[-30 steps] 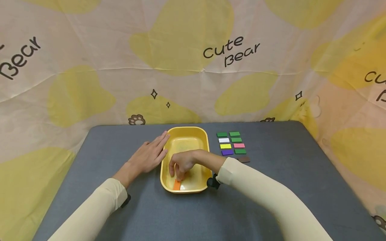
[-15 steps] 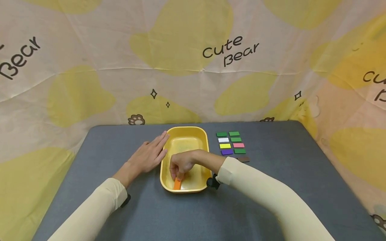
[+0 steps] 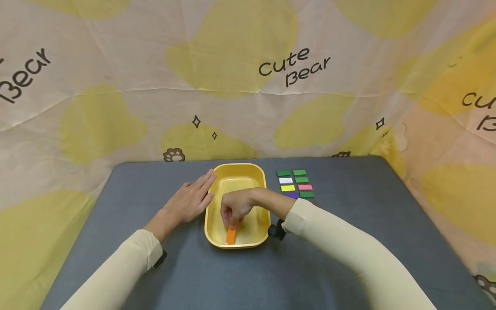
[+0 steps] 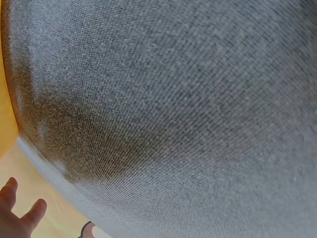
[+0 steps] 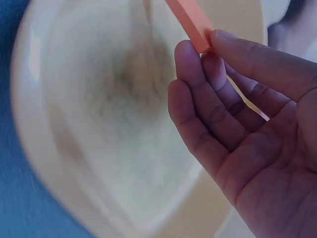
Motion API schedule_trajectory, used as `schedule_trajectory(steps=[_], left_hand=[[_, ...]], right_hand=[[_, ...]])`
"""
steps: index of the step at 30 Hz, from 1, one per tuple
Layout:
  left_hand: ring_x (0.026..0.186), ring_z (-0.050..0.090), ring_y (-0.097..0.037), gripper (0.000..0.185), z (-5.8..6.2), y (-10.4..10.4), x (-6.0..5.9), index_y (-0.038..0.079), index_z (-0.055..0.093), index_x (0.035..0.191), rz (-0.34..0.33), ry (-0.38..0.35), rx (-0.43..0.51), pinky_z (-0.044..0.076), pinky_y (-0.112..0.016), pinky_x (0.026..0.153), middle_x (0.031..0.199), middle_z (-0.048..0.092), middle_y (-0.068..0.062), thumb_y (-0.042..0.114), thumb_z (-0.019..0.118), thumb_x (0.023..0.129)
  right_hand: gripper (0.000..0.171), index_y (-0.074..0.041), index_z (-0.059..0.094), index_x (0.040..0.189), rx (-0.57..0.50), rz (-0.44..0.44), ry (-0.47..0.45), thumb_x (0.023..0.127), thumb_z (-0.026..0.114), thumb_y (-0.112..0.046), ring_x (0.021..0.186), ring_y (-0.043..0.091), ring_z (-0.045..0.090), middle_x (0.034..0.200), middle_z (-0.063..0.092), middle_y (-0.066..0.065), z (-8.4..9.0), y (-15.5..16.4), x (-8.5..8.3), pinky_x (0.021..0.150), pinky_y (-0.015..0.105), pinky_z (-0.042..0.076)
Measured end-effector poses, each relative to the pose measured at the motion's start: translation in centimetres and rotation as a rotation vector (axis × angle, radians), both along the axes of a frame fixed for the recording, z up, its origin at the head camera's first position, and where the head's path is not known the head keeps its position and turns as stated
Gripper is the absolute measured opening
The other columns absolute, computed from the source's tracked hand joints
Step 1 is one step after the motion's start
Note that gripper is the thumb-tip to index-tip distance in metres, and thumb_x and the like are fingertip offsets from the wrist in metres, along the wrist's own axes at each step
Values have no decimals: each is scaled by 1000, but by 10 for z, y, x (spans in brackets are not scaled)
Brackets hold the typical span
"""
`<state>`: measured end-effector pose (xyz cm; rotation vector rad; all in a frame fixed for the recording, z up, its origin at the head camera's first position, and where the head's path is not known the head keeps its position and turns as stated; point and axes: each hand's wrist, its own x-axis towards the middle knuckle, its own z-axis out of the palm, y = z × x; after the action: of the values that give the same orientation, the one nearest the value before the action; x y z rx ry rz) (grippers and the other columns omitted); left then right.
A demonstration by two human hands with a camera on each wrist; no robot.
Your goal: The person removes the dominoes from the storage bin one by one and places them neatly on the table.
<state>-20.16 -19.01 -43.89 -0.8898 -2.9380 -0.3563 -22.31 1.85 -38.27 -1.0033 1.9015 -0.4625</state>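
Note:
A yellow tub (image 3: pixel 237 166) stands mid-table. My right hand (image 3: pixel 231 224) reaches down into its near end and pinches one end of an orange block (image 3: pixel 230 235) between thumb and fingertips. The block's far end points at the tub's near wall. In the right wrist view the orange block (image 5: pixel 190 22) sticks out above my right hand (image 5: pixel 208 42), over the tub's pale inside (image 5: pixel 99 124). My left hand (image 3: pixel 191 198) lies flat on the grey table (image 3: pixel 348 241), fingers straight against the tub's left rim. The left wrist view shows mostly table cloth and two fingertips (image 4: pixel 15 213).
Several small coloured blocks lie in two columns right of the tub: green (image 3: pixel 283 173), white (image 3: pixel 286 180), yellow (image 3: pixel 288 188), pink (image 3: pixel 305 187). My right forearm (image 3: pixel 329 241) crosses just in front of them. A printed cloth hangs behind the table.
My right hand has drawn up and slightly right inside the tub, carrying the orange block with it. My forearm now covers the brown block. The left hand has not moved.

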Motion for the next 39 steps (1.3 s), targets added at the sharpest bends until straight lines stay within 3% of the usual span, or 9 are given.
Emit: schedule_trajectory(steps=[6, 15, 24, 33, 39], left_hand=[[144, 36, -27, 60, 1, 0, 0, 7, 25, 158, 12, -7, -7, 39, -56, 101, 164, 23, -10, 32, 41, 106], [147, 31, -26, 61, 2, 0, 0, 8, 22, 159, 22, -45, -27, 36, -57, 105, 165, 18, -7, 33, 40, 107], [147, 30, -25, 61, -1, -4, -1, 8, 21, 159, 22, -35, -37, 38, -57, 103, 165, 18, -7, 33, 39, 107], [147, 31, -26, 61, 1, -2, 1, 8, 22, 159, 24, -39, -32, 38, -57, 103, 165, 17, -7, 33, 40, 107], [148, 29, -24, 62, 1, 1, 0, 9, 20, 159, 28, -42, -44, 37, -57, 104, 165, 18, -7, 34, 40, 107]], right_hand=[[7, -2, 75, 85, -76, -52, 36, 85, 73, 5, 63, 10, 55, 69, 67, 0, 19, 22, -11, 61, 21, 48], [5, -2, 74, 88, -206, -187, 135, 84, 72, 2, 72, 12, 61, 78, 71, 2, 31, 78, -24, 67, 25, 51], [6, 0, 75, 91, -282, -343, 171, 85, 75, 1, 79, 15, 66, 87, 72, 4, 33, 109, -23, 75, 28, 55], [5, 1, 76, 89, -333, -404, 200, 84, 77, 0, 74, 17, 64, 86, 73, 5, 36, 139, -20, 71, 27, 56], [4, 1, 76, 88, -333, -433, 218, 84, 75, 0, 75, 20, 65, 85, 73, 6, 27, 165, -16, 72, 27, 56]])
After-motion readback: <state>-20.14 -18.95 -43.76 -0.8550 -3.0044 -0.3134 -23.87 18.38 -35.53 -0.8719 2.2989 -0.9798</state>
